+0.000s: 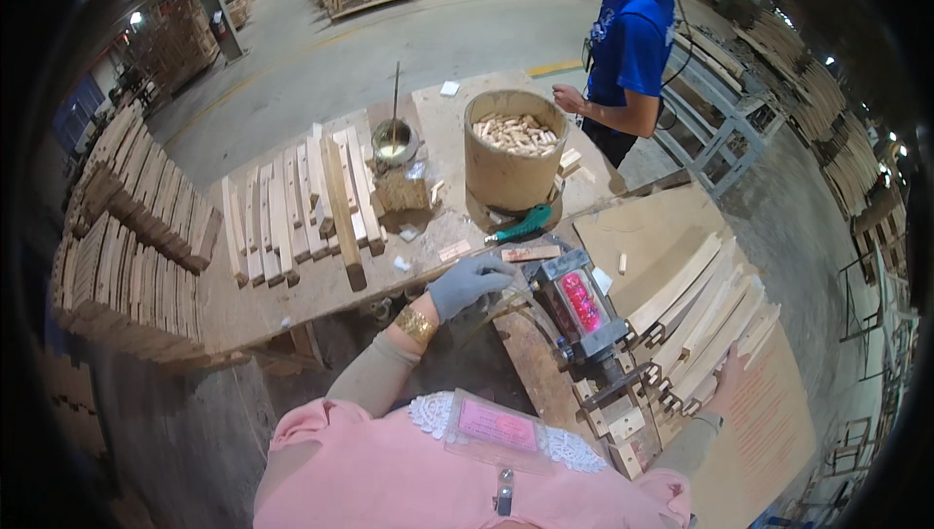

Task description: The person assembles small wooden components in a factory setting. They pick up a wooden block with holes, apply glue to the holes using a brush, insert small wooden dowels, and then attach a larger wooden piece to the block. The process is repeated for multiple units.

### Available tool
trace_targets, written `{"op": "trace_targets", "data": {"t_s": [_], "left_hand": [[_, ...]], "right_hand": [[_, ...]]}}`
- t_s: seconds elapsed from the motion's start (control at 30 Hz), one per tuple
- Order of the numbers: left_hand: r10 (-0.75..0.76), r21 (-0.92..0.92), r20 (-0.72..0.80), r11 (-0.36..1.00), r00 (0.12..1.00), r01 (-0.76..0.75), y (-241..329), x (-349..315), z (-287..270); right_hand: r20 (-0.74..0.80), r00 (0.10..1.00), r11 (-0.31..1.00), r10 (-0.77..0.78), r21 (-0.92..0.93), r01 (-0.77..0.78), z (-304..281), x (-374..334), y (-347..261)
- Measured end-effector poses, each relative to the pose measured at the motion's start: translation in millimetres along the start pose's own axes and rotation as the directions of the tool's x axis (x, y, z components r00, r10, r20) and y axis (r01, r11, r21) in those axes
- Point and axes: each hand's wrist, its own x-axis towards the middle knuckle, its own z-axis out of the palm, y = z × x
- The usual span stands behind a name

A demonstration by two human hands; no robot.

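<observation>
My left hand (470,286), in a grey glove, hovers by the front edge of the workbench (389,281), its fingers apart and nothing visible in them. A small flat wooden piece (531,254) lies just beyond its fingertips. To its right stands a metal clamp device (581,303) with a clear window showing bright pink inside. My bare right hand (725,385) reaches to the outer side of a pile of curved wooden slats (696,320) and has its fingers around the near end of an outermost slat. Part of this grip is hidden.
A round tub of wooden dowels (516,179) stands mid-bench, a green-handled tool (522,224) before it. Left of it are a glue pot with a stick (394,143) and a row of wooden bars (302,203). Stacked wood (136,208) rises far left. A person in blue (632,52) stands beyond.
</observation>
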Motion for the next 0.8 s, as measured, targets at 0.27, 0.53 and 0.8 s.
{"op": "trace_targets", "data": {"t_s": [0.27, 0.53, 0.8], "left_hand": [[-0.011, -0.005, -0.028, 1.000, 1.000, 0.011, 0.7, -3.9, -8.9], [-0.022, -0.050, -0.050, 0.999, 0.998, 0.019, -3.4, -16.8, -25.3], [-0.008, -0.057, -0.153, 0.998, 0.988, -0.001, 3.8, -46.6, -63.7]], "right_hand": [[-0.084, 0.996, 0.994, 0.009, -0.107, -0.018, 4.0, -3.1, -5.8], [0.006, 0.999, 0.997, 0.035, -0.062, -0.035, 17.8, -8.9, -19.1], [-0.056, 0.735, 0.720, -0.675, -0.268, 0.640, 78.0, -35.5, -109.4]]}}
